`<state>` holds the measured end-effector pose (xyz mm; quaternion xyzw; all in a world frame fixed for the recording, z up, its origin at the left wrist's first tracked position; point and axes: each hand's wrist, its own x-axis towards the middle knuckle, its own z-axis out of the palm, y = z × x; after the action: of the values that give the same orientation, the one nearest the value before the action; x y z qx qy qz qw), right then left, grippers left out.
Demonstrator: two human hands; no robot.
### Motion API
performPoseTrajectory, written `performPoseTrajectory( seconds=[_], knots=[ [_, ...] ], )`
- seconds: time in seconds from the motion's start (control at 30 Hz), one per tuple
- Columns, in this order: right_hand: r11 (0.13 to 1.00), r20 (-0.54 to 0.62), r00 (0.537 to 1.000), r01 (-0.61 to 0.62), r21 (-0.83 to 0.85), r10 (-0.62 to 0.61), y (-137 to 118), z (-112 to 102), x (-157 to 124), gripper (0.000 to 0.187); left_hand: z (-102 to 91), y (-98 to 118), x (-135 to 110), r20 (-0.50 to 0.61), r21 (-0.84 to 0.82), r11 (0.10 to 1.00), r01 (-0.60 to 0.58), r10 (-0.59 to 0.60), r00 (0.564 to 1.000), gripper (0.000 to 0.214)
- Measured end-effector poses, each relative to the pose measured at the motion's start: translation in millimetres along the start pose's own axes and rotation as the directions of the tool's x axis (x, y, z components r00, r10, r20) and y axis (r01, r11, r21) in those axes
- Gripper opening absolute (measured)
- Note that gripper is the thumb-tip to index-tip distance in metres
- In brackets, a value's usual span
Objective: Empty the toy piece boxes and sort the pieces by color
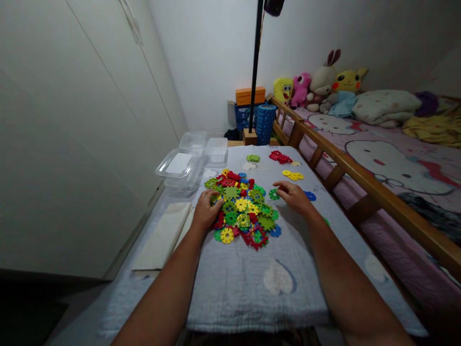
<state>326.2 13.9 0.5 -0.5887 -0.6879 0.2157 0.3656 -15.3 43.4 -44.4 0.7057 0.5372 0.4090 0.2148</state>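
A heap of plastic interlocking building pieces [230, 193], in red, yellow, green and blue, lies on the cloth-covered table. My left hand [207, 209] rests at the heap's left edge, its fingers curved and apart over the pieces. To the right of the heap, my right hand [294, 196] has its thumb and fingers at a round green notched disc [274, 194], which it appears to pinch by the edge. Blue discs [309, 196] lie just beyond that hand, partly hidden by it. A small part of a green piece [326, 221] shows beside the right forearm.
Separate groups of yellow pieces [293, 175], red pieces [280, 157] and light green pieces [253, 158] lie farther back. Clear plastic boxes [180, 166] stand at the left, behind a folded beige cloth [162, 238]. A wooden bed rail [334, 168] runs along the right; a black pole [255, 67] rises behind.
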Motion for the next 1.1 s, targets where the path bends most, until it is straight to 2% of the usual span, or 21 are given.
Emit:
performPoseTrajectory(
  seconds=[0.1, 0.2, 0.3, 0.4, 0.5, 0.63, 0.73, 0.83, 1.0, 1.1],
  knots=[
    [0.989, 0.069, 0.987, -0.143, -0.020, 0.144, 13.0, -34.8, -9.5, 0.021, -0.7, 1.6, 0.2, 0.007, -0.005, 1.000, 0.003, -0.003, 1.000, 0.030],
    [0.979, 0.173, 0.963, -0.202, -0.036, 0.206, 21.3, -63.7, -24.5, 0.017, -1.0, 2.7, 0.8, 0.014, -0.009, 1.000, -0.001, 0.001, 1.000, 0.030],
    [0.953, 0.268, 0.915, -0.300, -0.050, 0.302, 21.9, -79.5, -41.9, 0.021, -0.5, 2.5, 1.4, 0.010, -0.007, 1.000, -0.004, 0.004, 1.000, 0.032],
    [0.929, 0.352, 0.865, -0.368, -0.042, 0.358, 18.6, -83.3, -56.1, 0.023, -0.2, 1.9, 1.6, 0.016, 0.001, 1.000, -0.007, 0.007, 1.000, 0.032],
    [0.929, 0.377, 0.856, -0.369, -0.033, 0.354, 18.4, -81.3, -63.7, 0.019, -0.6, 1.5, 1.7, 0.019, 0.010, 1.000, -0.012, 0.011, 1.000, 0.033],
    [0.927, 0.351, 0.859, -0.364, -0.092, 0.372, 26.7, -79.1, -66.0, 0.016, -1.4, 0.9, 1.8, 0.026, 0.023, 1.000, -0.017, 0.016, 1.000, 0.033],
    [0.942, 0.266, 0.905, -0.302, -0.148, 0.332, 29.3, -79.2, -62.6, 0.019, -1.4, 0.1, 1.9, 0.028, 0.032, 0.999, -0.017, 0.016, 0.999, 0.034],
    [0.961, 0.210, 0.951, -0.183, -0.209, 0.227, 17.2, -73.1, -53.2, 0.021, -0.8, -0.6, 2.0, 0.025, 0.038, 0.999, -0.015, 0.014, 1.000, 0.034],
    [0.973, 0.363, 0.928, 0.002, -0.233, 0.085, -19.6, -34.0, -35.0, 0.022, -0.3, -0.5, 1.9, 0.020, 0.022, 1.000, -0.006, 0.005, 1.000, 0.033],
    [0.971, 0.324, 0.946, 0.056, -0.233, 0.023, -27.6, -5.2, -32.8, 0.030, -0.6, 0.3, 1.7, 0.024, 0.015, 1.000, 0.000, -0.001, 1.000, 0.032]
  ],
)
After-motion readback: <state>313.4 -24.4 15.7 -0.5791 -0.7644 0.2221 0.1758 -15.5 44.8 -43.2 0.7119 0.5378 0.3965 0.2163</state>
